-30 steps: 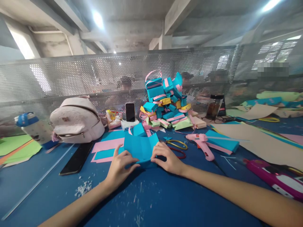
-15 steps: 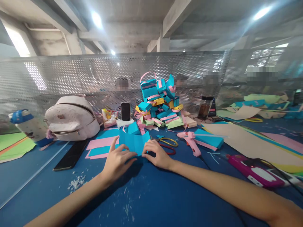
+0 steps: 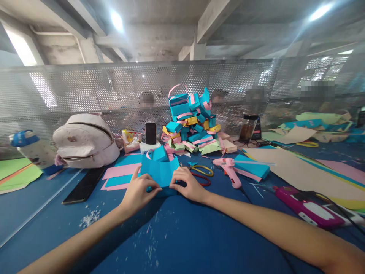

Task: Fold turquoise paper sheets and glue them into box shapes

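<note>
A creased sheet of blue paper (image 3: 159, 171) stands partly upright before me, its near edge close to the blue tabletop. My left hand (image 3: 141, 190) pinches the near edge at its left, thumb and index finger together, with the other fingers raised. At the right side, my right hand (image 3: 188, 184) grips the same paper between thumb and curled fingers. Just right of that hand lie scissors (image 3: 203, 170) with yellow and red handles. A pink glue gun (image 3: 229, 169) rests on its side beyond them.
A heap of blue, pink and yellow folded paper bags (image 3: 194, 125) rises behind the paper. At left are a white backpack (image 3: 85, 142), a bottle (image 3: 34, 152) and a black phone (image 3: 84, 186). On the right lie paper sheets (image 3: 296, 163) and a magenta device (image 3: 309, 207).
My left thumb and index finger have closed onto the paper's near edge. The paper has tilted and its lower part now shows between my hands.
</note>
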The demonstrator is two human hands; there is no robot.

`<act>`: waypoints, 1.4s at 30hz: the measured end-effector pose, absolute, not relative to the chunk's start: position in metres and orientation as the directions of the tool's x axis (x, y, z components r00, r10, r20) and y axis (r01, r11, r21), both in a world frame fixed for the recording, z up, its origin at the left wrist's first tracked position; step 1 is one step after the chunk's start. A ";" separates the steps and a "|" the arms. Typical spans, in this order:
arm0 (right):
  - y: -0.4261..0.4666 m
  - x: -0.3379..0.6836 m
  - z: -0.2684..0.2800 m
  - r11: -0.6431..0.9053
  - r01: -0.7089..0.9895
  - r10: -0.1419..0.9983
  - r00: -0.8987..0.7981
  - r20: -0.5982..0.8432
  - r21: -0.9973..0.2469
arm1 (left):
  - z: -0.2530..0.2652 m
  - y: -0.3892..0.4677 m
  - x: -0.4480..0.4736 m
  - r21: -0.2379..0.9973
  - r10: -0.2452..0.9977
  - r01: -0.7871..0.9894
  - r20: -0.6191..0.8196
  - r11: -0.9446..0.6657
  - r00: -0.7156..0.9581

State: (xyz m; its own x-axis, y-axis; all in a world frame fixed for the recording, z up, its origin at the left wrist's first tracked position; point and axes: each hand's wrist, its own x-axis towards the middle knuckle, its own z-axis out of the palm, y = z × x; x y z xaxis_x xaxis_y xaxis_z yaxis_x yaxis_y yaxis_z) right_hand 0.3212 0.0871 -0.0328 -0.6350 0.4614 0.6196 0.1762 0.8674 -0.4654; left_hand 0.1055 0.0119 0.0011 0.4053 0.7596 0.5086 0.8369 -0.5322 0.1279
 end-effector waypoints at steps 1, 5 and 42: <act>0.087 0.321 -0.033 0.866 0.170 0.461 -0.638 0.617 -0.471 | 0.001 0.012 0.104 0.133 0.761 0.834 0.505 -0.535 0.407; 0.088 0.321 -0.033 0.858 0.139 0.458 -0.639 0.617 -0.494 | -0.001 0.013 0.101 0.150 0.775 0.832 0.479 -0.534 0.411; 0.056 0.311 -0.024 0.919 0.377 0.294 -0.852 0.433 0.116 | -0.012 -0.007 0.108 -0.187 0.788 0.843 0.299 -0.504 0.538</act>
